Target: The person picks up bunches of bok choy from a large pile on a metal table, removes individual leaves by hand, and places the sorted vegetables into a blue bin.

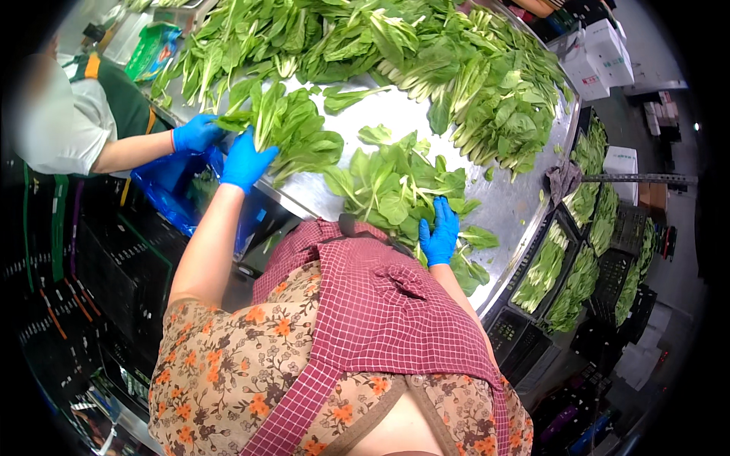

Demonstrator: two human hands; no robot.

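Bare steel shines on the broad tabletop [498, 201], whose far half carries a large heap of long-leafed greens with pale stems [365, 42]. Black plastic crates [610, 283], several filled with similar greens, stand to the right. On the tabletop's near side lies a smaller, loose pile of broad green leaves [391, 182]. An open blue plastic bag [163, 182] hangs by the left edge. Just above that edge, the blue-gloved left hand [249, 162] has its fingers clamped on a leafy green bunch [293, 129], beside a co-worker's blue-gloved hand [196, 134]. The blue-gloved right hand [441, 234] rests on the loose pile's right side, thumb and fingers apart.
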